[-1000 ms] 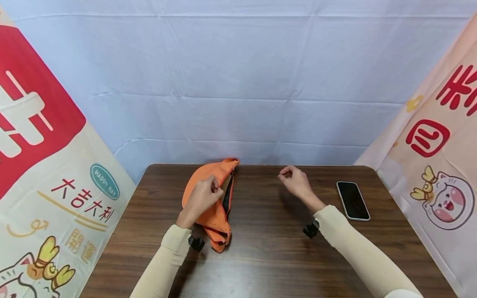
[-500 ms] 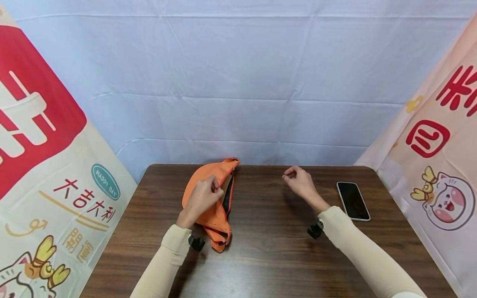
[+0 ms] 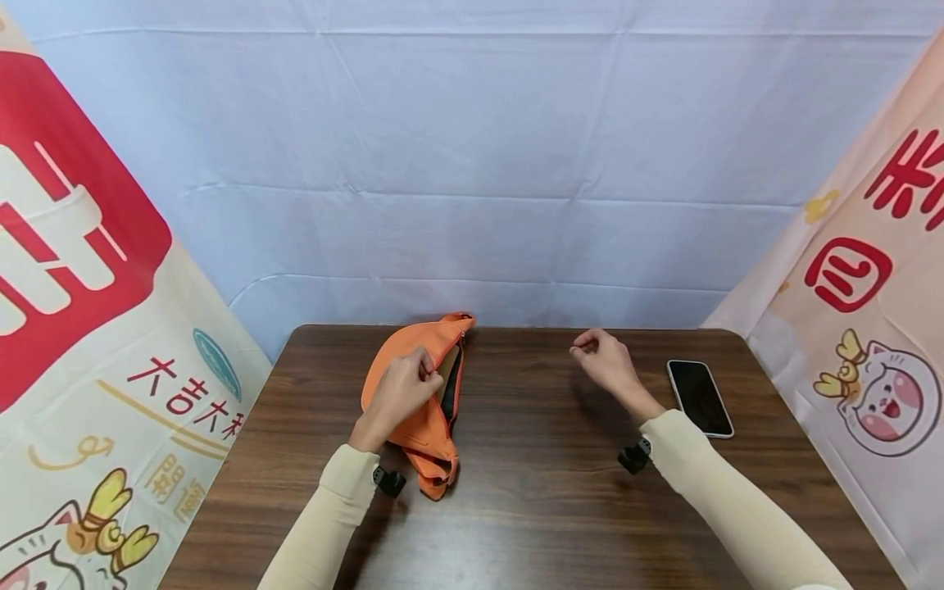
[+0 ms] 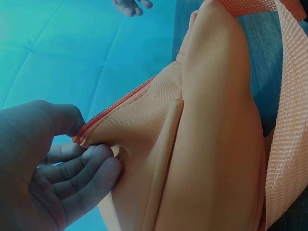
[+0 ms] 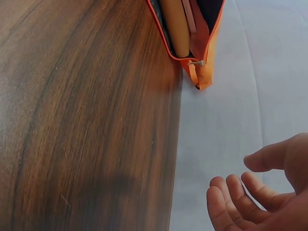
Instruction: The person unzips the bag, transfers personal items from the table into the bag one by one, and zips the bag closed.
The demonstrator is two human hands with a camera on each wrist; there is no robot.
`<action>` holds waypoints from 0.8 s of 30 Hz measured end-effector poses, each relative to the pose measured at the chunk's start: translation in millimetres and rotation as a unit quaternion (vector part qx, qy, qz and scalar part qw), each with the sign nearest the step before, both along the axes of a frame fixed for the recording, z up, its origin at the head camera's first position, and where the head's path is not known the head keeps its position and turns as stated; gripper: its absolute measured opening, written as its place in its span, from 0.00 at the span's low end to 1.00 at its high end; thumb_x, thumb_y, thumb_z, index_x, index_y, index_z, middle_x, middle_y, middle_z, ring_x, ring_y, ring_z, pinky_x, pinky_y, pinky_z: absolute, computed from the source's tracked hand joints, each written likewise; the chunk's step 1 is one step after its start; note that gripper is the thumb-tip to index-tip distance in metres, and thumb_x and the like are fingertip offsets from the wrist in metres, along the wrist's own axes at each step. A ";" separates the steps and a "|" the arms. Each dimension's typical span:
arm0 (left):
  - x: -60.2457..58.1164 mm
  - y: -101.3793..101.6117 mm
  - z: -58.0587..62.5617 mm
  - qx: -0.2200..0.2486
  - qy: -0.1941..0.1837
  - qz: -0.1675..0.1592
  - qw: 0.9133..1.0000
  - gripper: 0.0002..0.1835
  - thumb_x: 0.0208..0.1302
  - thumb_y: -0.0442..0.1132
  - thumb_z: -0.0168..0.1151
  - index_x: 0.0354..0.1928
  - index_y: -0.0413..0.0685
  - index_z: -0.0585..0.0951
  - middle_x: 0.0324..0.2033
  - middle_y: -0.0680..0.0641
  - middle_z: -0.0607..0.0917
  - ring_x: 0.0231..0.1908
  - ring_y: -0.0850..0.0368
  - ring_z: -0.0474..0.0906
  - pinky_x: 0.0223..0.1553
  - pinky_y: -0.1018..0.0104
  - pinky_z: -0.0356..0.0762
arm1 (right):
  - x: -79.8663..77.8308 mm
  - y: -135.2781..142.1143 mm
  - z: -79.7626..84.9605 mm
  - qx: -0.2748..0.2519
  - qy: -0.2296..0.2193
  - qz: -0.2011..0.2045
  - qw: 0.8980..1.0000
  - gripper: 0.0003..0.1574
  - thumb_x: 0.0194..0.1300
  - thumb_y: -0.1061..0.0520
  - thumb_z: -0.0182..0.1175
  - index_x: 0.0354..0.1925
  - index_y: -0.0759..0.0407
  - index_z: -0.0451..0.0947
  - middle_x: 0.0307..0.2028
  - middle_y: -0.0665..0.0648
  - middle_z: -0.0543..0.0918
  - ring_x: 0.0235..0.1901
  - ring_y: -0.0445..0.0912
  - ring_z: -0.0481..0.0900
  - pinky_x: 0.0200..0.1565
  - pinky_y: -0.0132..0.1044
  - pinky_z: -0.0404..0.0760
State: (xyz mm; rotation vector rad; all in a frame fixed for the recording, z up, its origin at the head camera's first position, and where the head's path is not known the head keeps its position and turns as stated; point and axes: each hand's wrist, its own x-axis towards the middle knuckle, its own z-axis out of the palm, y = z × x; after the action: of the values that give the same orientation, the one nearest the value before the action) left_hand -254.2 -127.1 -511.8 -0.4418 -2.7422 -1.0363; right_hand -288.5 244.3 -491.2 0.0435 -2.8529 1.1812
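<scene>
An orange waist bag [image 3: 431, 434] lies on the left half of the wooden table, its zipped mouth gaping toward the right. My left hand [image 3: 401, 389] pinches the bag's zipper edge between thumb and curled fingers, pulling the fabric outward in the left wrist view, where the bag [image 4: 211, 125] and its woven strap [image 4: 291, 106] show close up. Inside the mouth, the right wrist view shows dark lining and a tan strip, with a zipper pull [image 5: 196, 62] at the end. My right hand [image 3: 606, 360] hovers over the table's far side, fingers loosely bent, holding nothing.
A phone [image 3: 699, 397] with a dark screen and pale edge lies at the right, beside my right forearm. The wooden table [image 3: 531, 508] ends at a pale cloth backdrop [image 3: 472, 164]. Printed cloths hang at both sides.
My right hand has drifted to the right, away from the bag and nearer the phone. The left hand and the bag keep their place.
</scene>
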 end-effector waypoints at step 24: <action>-0.1 0.6 1.4 -0.004 -0.002 -0.001 1.000 0.07 0.71 0.35 0.63 0.35 0.50 0.74 0.24 0.52 0.79 0.20 0.60 0.70 0.24 0.69 0.66 | -1.2 20.9 2.5 0.014 0.012 -0.020 1.000 0.15 0.76 0.55 0.62 0.52 0.64 0.81 0.48 0.67 0.87 0.44 0.58 0.85 0.46 0.48 0.80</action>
State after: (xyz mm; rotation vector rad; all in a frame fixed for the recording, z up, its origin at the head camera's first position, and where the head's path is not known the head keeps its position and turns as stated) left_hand -254.3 -126.5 -510.5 -0.4447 -2.7523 -1.0276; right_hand -289.8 265.2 -488.7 0.0032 -2.8360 1.1252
